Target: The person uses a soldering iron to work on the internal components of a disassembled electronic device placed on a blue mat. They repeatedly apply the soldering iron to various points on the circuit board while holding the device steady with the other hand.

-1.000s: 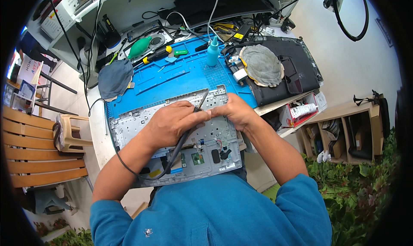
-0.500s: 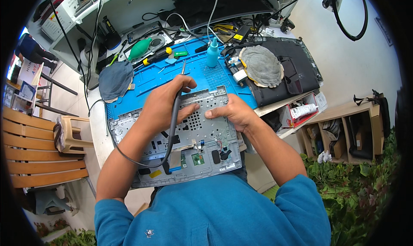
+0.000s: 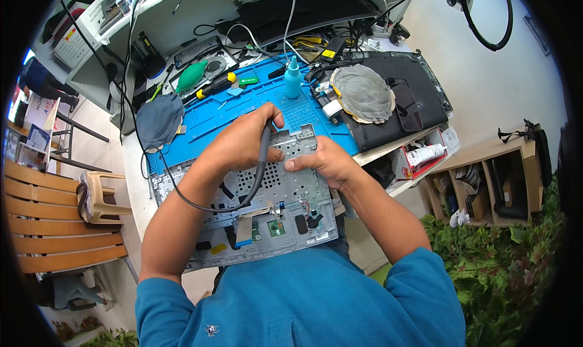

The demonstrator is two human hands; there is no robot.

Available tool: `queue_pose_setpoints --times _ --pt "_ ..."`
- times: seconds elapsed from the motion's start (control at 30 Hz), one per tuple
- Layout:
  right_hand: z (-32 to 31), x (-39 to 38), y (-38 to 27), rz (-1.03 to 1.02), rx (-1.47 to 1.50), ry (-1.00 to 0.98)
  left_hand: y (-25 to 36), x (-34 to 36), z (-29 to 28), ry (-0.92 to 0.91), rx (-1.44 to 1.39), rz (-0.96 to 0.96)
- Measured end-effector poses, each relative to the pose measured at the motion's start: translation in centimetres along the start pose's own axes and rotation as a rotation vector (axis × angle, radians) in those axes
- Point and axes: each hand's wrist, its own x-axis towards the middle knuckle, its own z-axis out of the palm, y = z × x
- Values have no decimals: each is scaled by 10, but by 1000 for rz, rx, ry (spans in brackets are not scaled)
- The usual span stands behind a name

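Note:
A silver-grey laptop palmrest panel point(image 3: 297, 192), inner side up, rests across the bench's front edge and close to my body. My left hand point(image 3: 246, 139) is closed round the dark handle of a soldering iron point(image 3: 263, 156), above the panel's upper part. The iron's tip does not show, and its cable loops down over the panel and my left forearm. My right hand point(image 3: 331, 163) grips the panel's right edge, thumb lying on its top face. Ribbon cables point(image 3: 244, 230) and a small green circuit board point(image 3: 276, 227) sit in the panel's lower part.
A blue work mat point(image 3: 243, 107) lies beyond the panel, carrying a light-blue bottle point(image 3: 293, 80) and a yellow-black screwdriver point(image 3: 215, 86). Nearby are a green air blower point(image 3: 191, 77), a grey cloth point(image 3: 159, 122) and a black laptop part point(image 3: 419, 104) under a round grey pad point(image 3: 364, 94).
My left hand has turned the soldering iron, so the tip that pointed up past my fingers is now out of sight. My right hand still grips the panel.

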Motion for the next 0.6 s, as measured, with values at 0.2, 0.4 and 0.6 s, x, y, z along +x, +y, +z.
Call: queue_pose_setpoints --times 0.2,0.4,0.6 --pt "-2 -3 1 6 45 -4 4 4 -1 -30 -50 26" --pt "2 -6 -5 44 36 7 4 13 -1 -58 -106 21" --pt "1 -13 -1 -52 150 21 9 14 -2 -71 -196 -1"
